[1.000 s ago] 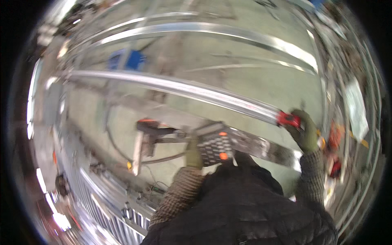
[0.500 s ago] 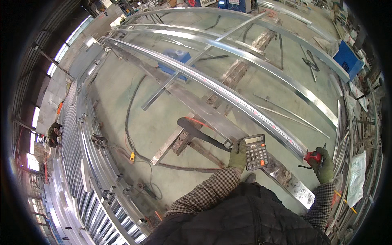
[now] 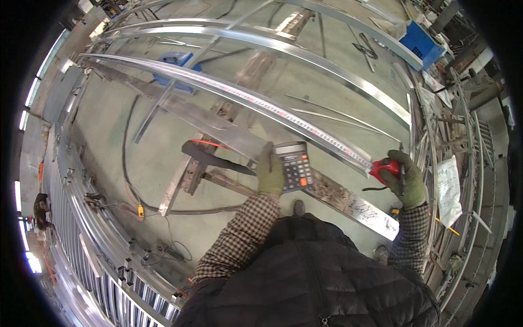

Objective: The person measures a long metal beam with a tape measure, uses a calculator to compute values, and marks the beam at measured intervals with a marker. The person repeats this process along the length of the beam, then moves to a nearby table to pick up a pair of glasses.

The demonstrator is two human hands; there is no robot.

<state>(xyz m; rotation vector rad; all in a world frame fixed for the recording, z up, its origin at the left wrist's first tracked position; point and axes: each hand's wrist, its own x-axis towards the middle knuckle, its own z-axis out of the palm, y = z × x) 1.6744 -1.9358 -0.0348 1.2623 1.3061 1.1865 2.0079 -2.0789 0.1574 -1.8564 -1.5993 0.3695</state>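
Observation:
In a green glove, my left hand [image 3: 269, 173] grips a dark calculator [image 3: 295, 168] by its left side, its keys facing up. My gloved right hand [image 3: 407, 177] is closed round a red tape measure [image 3: 384, 170]. The tape's white blade [image 3: 261, 104] is drawn out far to the upper left, lying along a long metal profile [image 3: 327, 149]. A slim dark pointed tool, too small to name, also shows at the right hand's fingers. Beneath the calculator runs a wide flat metal bar [image 3: 348, 204] with dark marks on its near end.
More long profiles [image 3: 348, 77] cross the frame beyond the tape. Wooden supports [image 3: 195, 166] stand below the bars. A cable [image 3: 128, 163] trails over the floor. Stacked metal lengths [image 3: 103, 245] fill the left, where another person [image 3: 41, 210] is. Blue containers [image 3: 422, 46] and clutter line the right.
My view has swung to the right, so the bars and supports sit further left in the picture. Both hands keep hold of the calculator and tape measure; the right hand has turned slightly.

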